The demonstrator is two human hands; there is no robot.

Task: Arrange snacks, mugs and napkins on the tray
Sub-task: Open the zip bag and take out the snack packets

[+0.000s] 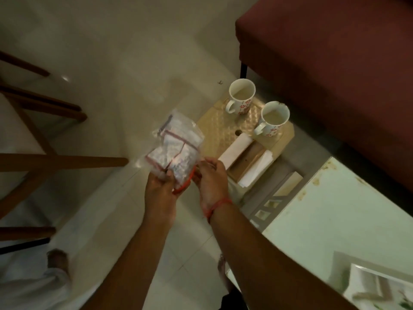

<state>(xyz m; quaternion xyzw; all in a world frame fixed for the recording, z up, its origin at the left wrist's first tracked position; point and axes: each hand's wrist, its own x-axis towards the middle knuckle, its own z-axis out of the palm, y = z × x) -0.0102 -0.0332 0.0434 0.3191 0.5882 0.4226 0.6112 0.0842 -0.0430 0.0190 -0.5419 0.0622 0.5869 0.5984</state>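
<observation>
At frame centre my left hand [161, 184] grips a clear plastic bag of small white snack packets [175, 147] while my right hand [210, 178] pinches its orange-banded mouth, probably to open it. Up right, two floral white mugs [241, 95] and folded white napkins [237, 147] wait on the beige quilted tray [218, 128].

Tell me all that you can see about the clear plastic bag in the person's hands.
The clear plastic bag looks thin, crinkled and see-through. Inside lie small white packets with red edges; what they hold cannot be told, as the picture is blurred. The bag is held up in the air, tilted, above the pale floor and to the left of the tray. The left hand grips its lower end, and the right hand pinches beside it, where an orange-red band shows.
</observation>
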